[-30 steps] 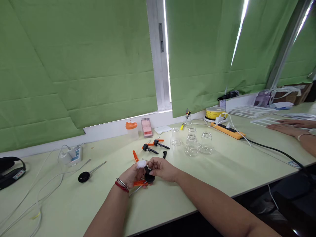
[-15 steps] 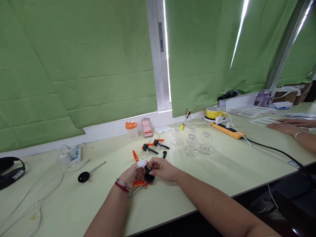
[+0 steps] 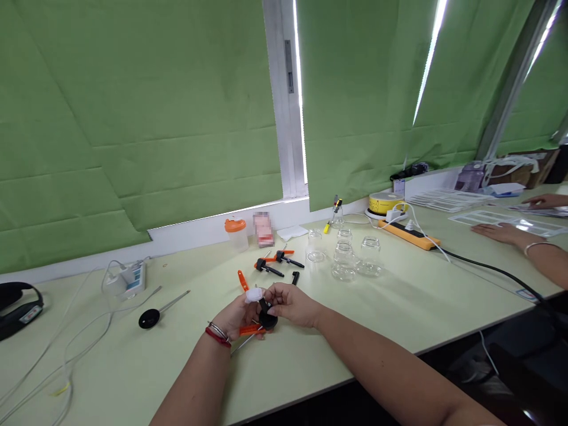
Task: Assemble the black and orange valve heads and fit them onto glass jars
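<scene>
My left hand [image 3: 236, 315] is closed around a black, round, cap-like part [image 3: 268, 321] with an orange piece [image 3: 251, 329] and a thin metal rod beside it. A small white piece [image 3: 254, 294] shows at the top of this hand. The fingers of my right hand [image 3: 293, 303] pinch a short black piece [image 3: 265, 305] against the round part. What lies between the fingers is partly hidden. Beyond my hands, an orange handle [image 3: 242, 280] sticks up and a small black part [image 3: 296, 277] lies on the table. Two black-and-orange assemblies with rods [image 3: 268, 267] lie farther back.
Several clear glass jars [image 3: 344, 263] stand right of centre. A cup with an orange lid [image 3: 236, 234] is by the wall. Left lies a black disc with a rod [image 3: 149, 319], near cables and a power strip [image 3: 136, 279]. Another person's hand [image 3: 499, 234] rests at the right.
My hands stay almost in place on the black part. At the right, the other person's hands have moved apart, and one now lies flat on a white sheet.
</scene>
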`<control>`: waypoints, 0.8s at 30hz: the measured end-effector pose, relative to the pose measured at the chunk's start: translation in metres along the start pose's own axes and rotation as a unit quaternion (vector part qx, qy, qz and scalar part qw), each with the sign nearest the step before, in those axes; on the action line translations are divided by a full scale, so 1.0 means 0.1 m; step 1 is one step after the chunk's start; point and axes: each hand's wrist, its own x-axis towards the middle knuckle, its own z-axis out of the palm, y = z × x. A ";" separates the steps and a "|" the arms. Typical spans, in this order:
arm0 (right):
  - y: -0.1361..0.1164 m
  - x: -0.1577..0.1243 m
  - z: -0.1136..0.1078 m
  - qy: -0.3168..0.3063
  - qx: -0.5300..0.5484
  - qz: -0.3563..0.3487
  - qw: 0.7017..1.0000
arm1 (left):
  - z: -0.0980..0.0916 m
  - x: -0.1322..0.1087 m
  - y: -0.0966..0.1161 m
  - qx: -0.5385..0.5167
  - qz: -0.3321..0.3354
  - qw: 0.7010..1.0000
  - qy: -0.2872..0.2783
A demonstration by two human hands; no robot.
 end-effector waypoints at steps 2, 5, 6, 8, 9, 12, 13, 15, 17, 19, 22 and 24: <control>0.00 0.00 0.00 0.000 0.001 -0.002 1.000 | 0.01 0.00 0.00 0.000 0.006 1.000 0.002; 0.00 0.00 0.00 -0.002 -0.001 0.000 1.000 | 0.02 -0.01 0.02 -0.003 0.012 1.000 -0.006; 0.01 0.01 -0.01 -0.003 -0.002 0.001 1.000 | 0.02 -0.01 0.02 -0.003 0.012 1.000 -0.009; 0.02 0.01 -0.01 -0.005 -0.002 0.003 1.000 | 0.02 -0.01 0.02 -0.002 0.010 1.000 -0.013; 0.03 0.01 -0.01 -0.005 0.000 0.003 1.000 | 0.01 0.00 0.02 -0.001 0.010 1.000 -0.014; 0.03 0.01 -0.01 -0.004 0.011 0.005 1.000 | 0.00 0.01 0.02 0.000 0.006 1.000 -0.019; 0.02 0.01 -0.01 -0.004 0.015 0.005 1.000 | 0.00 0.01 0.02 -0.001 0.005 1.000 -0.020; 0.01 0.01 0.00 -0.005 0.020 0.005 1.000 | 0.00 0.01 0.02 -0.004 0.007 1.000 -0.022; 0.00 0.00 0.00 -0.006 0.021 0.004 1.000 | 0.00 0.00 0.02 -0.003 0.008 1.000 -0.022; -0.01 0.00 0.00 -0.006 0.021 0.004 1.000 | 0.00 0.00 0.01 -0.003 0.007 1.000 -0.019; -0.01 0.00 0.00 -0.006 0.021 0.005 1.000 | -0.01 0.00 0.00 -0.005 0.003 1.000 -0.015; -0.02 -0.01 0.00 -0.004 0.022 0.005 1.000 | -0.01 0.00 0.00 -0.007 0.001 1.000 -0.014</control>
